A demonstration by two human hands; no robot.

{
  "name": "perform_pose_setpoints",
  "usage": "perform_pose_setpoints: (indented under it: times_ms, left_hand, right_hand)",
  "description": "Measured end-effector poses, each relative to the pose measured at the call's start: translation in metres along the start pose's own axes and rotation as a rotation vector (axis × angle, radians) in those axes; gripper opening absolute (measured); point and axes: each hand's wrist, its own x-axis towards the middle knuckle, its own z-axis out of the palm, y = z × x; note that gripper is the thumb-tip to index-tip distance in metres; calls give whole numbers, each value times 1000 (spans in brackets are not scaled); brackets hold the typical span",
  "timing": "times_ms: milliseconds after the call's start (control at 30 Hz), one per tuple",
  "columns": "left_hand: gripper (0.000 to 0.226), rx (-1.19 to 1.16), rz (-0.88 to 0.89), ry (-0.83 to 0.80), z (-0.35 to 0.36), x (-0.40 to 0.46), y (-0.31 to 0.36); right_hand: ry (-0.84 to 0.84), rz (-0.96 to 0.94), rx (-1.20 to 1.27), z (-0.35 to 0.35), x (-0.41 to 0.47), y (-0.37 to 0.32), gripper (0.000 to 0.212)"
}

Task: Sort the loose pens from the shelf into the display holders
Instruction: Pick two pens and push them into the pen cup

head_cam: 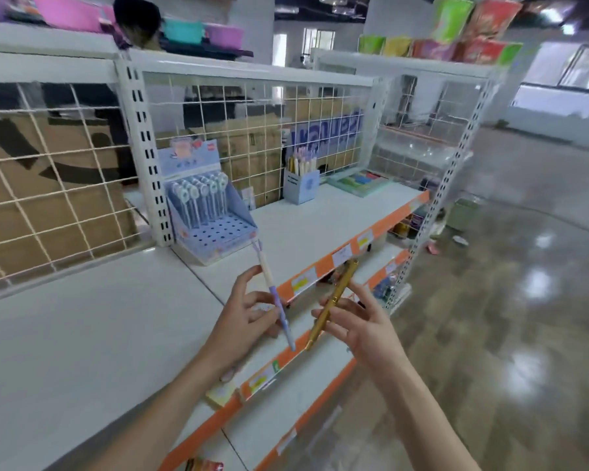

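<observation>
My left hand (249, 314) pinches a white and purple pen (273, 294) that points up and away over the shelf's front edge. A gold pen (334, 302) is held slanted between the fingers of my right hand (361, 322). On the white shelf (116, 334) stands a blue stepped display holder (211, 215) with a back row of flower-topped pens and several free holes in front. Further right a small blue cup holder (301, 186) contains several pens.
A white wire grid backs the shelf, with cardboard boxes behind it. A flat green tray (363, 183) of coloured items lies at the shelf's right end. Orange-edged lower shelves (320, 385) hold small goods. Glossy floor spreads to the right. A person stands behind the shelving at upper left.
</observation>
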Motion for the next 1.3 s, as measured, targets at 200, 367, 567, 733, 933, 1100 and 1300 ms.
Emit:
perform_pose_setpoints:
  times_ms: [200,367,567,733,933,1100,1300]
  left_hand:
    - [54,49,-13,-73,47,51,-12]
    - [58,111,-12,-52,65,112,-20]
    - [57,90,51,57,91,211,-30]
    - [60,103,78,138,103,291,-38]
    - [57,141,113,253,105,363,-40]
    - [58,185,121,407,95,398,-47]
    - [67,247,165,633,77,429,-46]
  right_hand:
    - [-4,-48,-85,-28,38,-22,44]
    - [-20,-93,-167,-50,87,-41,45]
    - [-25,-118,-250,-82,171,-67,45]
    - [-85,-84,-324,-93,256,-93,46]
    - [-156,-89,-355,-97,337,-115,45]
    - [-202,-64,-325,-94,386,-112,43]
    - [-308,-24,-292,-82,443,-104,43]
